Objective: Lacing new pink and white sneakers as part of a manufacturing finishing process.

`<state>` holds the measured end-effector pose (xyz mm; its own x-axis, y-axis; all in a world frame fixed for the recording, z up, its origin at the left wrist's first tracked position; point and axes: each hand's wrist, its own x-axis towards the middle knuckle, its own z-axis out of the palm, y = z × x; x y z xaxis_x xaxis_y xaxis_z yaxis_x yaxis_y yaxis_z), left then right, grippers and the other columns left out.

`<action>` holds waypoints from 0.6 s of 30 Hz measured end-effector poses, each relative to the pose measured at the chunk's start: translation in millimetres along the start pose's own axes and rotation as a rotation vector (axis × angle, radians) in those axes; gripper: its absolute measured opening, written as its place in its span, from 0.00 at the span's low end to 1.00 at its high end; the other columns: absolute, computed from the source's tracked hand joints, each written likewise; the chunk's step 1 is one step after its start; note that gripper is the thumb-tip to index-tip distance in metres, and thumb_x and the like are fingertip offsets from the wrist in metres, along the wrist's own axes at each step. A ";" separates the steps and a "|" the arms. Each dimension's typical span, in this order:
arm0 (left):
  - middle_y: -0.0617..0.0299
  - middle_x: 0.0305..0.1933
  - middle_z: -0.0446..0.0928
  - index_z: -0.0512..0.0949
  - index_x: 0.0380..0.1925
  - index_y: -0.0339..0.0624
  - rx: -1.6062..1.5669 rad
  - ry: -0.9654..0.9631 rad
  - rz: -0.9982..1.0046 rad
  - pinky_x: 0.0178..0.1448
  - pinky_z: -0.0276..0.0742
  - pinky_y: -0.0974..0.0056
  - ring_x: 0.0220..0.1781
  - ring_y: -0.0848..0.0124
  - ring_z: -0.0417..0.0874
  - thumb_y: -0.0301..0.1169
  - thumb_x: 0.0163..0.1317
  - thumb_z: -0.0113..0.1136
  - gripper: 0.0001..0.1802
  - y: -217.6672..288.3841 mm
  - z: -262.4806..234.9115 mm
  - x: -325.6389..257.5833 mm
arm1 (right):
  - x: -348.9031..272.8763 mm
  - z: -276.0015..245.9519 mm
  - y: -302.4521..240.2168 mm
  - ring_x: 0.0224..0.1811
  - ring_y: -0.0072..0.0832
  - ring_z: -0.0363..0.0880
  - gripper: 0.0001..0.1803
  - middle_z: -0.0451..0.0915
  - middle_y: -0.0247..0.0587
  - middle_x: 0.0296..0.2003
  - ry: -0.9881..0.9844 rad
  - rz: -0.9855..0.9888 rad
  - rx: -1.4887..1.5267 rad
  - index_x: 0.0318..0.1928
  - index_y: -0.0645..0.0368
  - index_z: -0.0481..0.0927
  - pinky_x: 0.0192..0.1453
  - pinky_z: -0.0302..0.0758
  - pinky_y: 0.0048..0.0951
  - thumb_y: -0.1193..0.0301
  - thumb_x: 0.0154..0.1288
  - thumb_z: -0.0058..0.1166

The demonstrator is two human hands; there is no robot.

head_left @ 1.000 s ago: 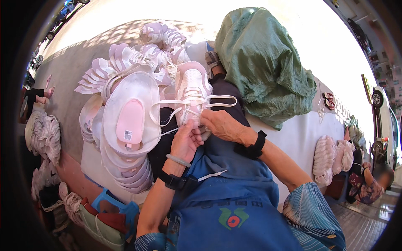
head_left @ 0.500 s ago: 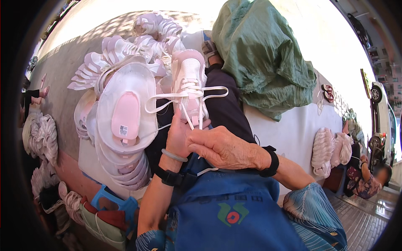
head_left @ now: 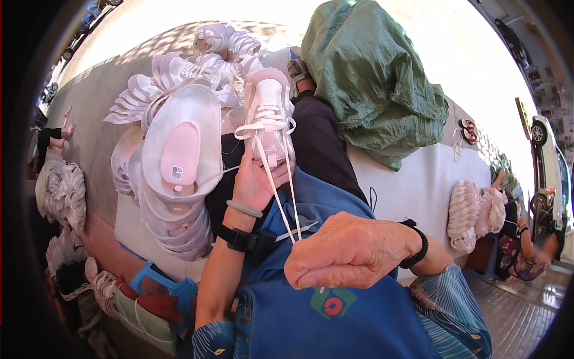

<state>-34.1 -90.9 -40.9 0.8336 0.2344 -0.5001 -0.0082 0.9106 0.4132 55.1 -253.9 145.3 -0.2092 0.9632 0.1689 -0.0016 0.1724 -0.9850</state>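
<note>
Clenching the white laces (head_left: 293,203), the right hand (head_left: 351,251) makes a fist on the near side of the shoe (head_left: 267,107), over the blue apron (head_left: 284,326). I see both strands stretched straight from shoe to fist. The left hand (head_left: 257,182) cups the shoe's heel, thumb along its left side, fingers underneath; how firmly they close, I can't tell.

The shoe points toe away, above the dark trousers (head_left: 320,134). I'd judge it light, its mesh upper soft and giving, the heel the surest hold; the laces look thin and apt to slip unless pinched tight.

Just left of the shoe, a nested stack of pale shoe parts (head_left: 176,230) crowds any sideways swing. There seems more room on the near side. Beyond the shoe's right, past the leg, bulges a green sack (head_left: 373,84).
</note>
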 end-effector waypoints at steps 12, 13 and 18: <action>0.58 0.32 0.79 0.73 0.49 0.34 0.110 -0.145 -0.129 0.48 0.82 0.54 0.37 0.64 0.83 0.49 0.74 0.40 0.27 14.7 23.7 -32.4 | 21.5 42.9 45.7 0.30 0.50 0.74 0.10 0.72 0.51 0.26 -0.165 0.027 -0.193 0.37 0.65 0.68 0.34 0.70 0.43 0.69 0.70 0.48; 0.63 0.28 0.76 0.73 0.50 0.34 0.043 -0.206 -0.088 0.45 0.83 0.57 0.33 0.68 0.81 0.45 0.74 0.43 0.23 14.8 23.4 -30.8 | 20.4 44.0 47.5 0.30 0.49 0.75 0.09 0.73 0.50 0.27 -0.160 0.016 -0.210 0.38 0.64 0.69 0.34 0.71 0.42 0.70 0.69 0.49; 0.72 0.19 0.64 0.74 0.44 0.39 0.273 0.032 -0.059 0.30 0.78 0.65 0.21 0.78 0.68 0.40 0.73 0.47 0.15 11.5 12.0 -44.5 | -2.0 14.2 44.4 0.31 0.43 0.76 0.11 0.74 0.43 0.34 0.089 -0.030 -0.237 0.47 0.59 0.74 0.33 0.73 0.37 0.71 0.66 0.53</action>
<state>-64.6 -94.9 -4.8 0.8105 0.1984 -0.5510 0.1924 0.7984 0.5705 41.6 -251.2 100.8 -0.1258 0.9695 0.2106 0.2250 0.2346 -0.9457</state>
